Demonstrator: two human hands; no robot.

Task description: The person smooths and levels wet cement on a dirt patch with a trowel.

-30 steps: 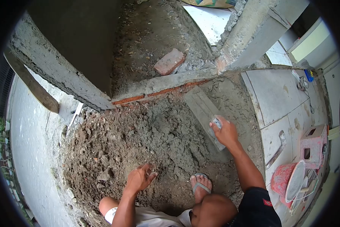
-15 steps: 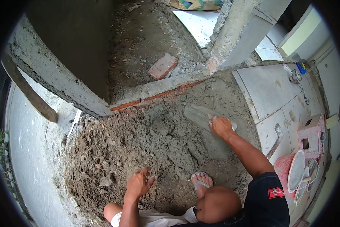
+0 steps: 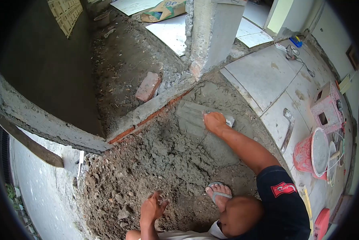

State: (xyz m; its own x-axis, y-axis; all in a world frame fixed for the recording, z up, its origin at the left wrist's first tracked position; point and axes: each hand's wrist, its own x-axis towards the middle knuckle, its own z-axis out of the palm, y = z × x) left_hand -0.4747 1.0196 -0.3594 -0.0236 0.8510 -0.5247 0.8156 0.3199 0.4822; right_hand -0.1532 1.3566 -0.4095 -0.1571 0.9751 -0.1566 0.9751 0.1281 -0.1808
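My right hand (image 3: 215,123) is closed around the handle of a flat trowel (image 3: 190,118), whose long grey blade is smeared with mortar. The blade lies flat on the wet grey mortar (image 3: 223,154), close to the low brick-edged sill (image 3: 147,114). A pale end of the tool shows just right of my fist. Above the rough soil and rubble (image 3: 115,192), my left hand (image 3: 152,208) holds nothing, its fingers loosely bent and apart. Lumpy, unsmoothed mortar (image 3: 167,152) spreads between the two hands.
A concrete post (image 3: 213,36) rises beyond the sill, with a loose brick (image 3: 148,86) to its left. Pale floor tiles (image 3: 263,76) lie on the right, holding a metal bar (image 3: 287,130), a red bucket (image 3: 305,154) and a pink box (image 3: 327,106). My sandalled foot (image 3: 219,195) stands on the soil.
My view has shifted, so the post and sill sit further left. My right hand still grips the trowel on the mortar, its blade a little closer to the sill. My left hand stays low over the soil.
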